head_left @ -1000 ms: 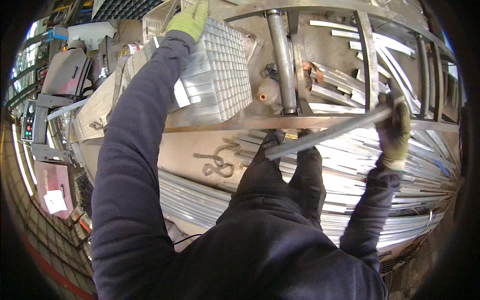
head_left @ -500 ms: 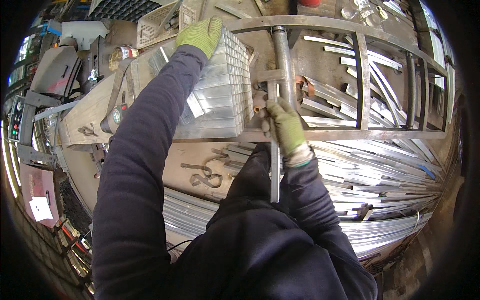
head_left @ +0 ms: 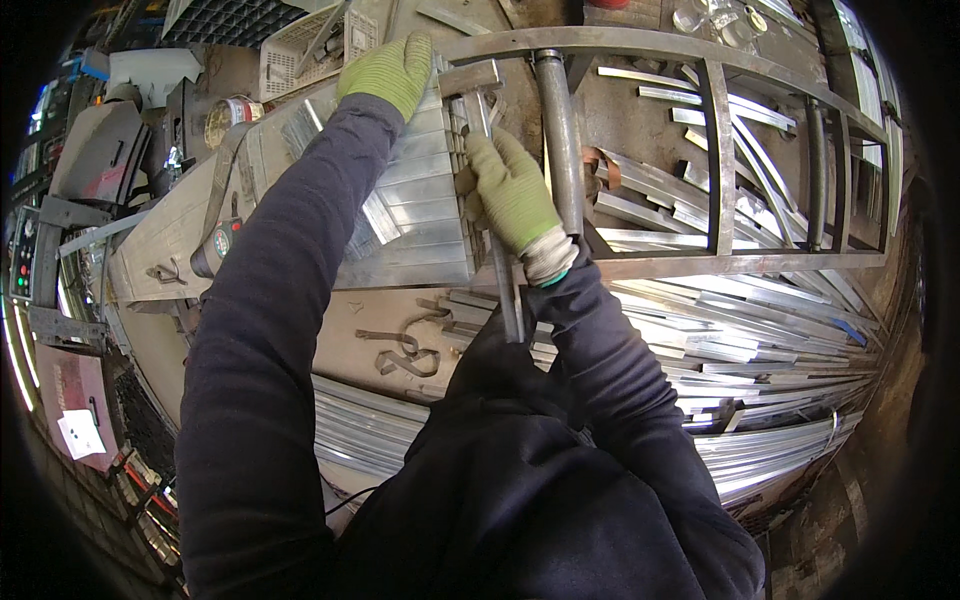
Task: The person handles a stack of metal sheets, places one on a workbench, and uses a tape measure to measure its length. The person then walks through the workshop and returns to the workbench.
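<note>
In my gloved right hand (head_left: 512,187) is a hammer (head_left: 506,300) with a long metal handle. The fingers are closed round the handle, and the T-shaped head lies close to the ends of a stack of square metal tubes (head_left: 425,200). Whether head and tubes touch, I cannot tell. My left hand (head_left: 388,75), in a green glove, grips the far top edge of that stack, its fingertips partly hidden beyond it. Some short cut pieces (head_left: 380,215) lie on top of the stack.
A steel frame with rollers (head_left: 560,140) extends right from the bench (head_left: 150,250). Long metal profiles (head_left: 740,360) lie in heaps beneath and beside it. A strap (head_left: 405,355) lies on the floor. A white crate (head_left: 300,50) and a bucket (head_left: 230,115) stand on the far side.
My right hand has moved left and away from my body with the hammer, its head now by the tube ends. My left hand stays on the stack; the view has shifted slightly.
</note>
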{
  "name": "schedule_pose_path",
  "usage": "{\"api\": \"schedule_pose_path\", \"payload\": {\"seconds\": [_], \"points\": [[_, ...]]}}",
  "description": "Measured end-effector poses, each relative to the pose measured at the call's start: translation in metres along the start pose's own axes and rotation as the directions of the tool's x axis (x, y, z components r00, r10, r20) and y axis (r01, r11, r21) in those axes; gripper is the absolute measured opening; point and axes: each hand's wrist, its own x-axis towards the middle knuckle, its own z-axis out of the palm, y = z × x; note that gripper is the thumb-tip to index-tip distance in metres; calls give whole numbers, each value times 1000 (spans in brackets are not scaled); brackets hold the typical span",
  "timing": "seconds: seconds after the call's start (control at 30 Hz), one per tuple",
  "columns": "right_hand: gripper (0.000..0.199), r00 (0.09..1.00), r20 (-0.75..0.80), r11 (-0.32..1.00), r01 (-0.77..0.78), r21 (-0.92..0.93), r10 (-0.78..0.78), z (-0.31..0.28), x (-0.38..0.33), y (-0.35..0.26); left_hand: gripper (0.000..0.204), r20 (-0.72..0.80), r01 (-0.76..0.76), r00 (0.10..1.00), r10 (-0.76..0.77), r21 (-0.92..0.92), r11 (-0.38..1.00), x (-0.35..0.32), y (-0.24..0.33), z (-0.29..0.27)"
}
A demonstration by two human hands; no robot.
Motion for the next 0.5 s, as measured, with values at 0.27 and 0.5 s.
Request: {"api": "schedule_pose_path", "payload": {"seconds": [0.27, 0.5], "points": [[43, 996, -84, 998, -23, -57, 18, -9, 11, 11, 63, -10, -11, 1000, 10, -68, 998, -2, 0, -1], [51, 998, -40, 996, -46, 82, 50, -12, 14, 26, 63, -54, -19, 998, 17, -46, 999, -1, -2, 4]]}}
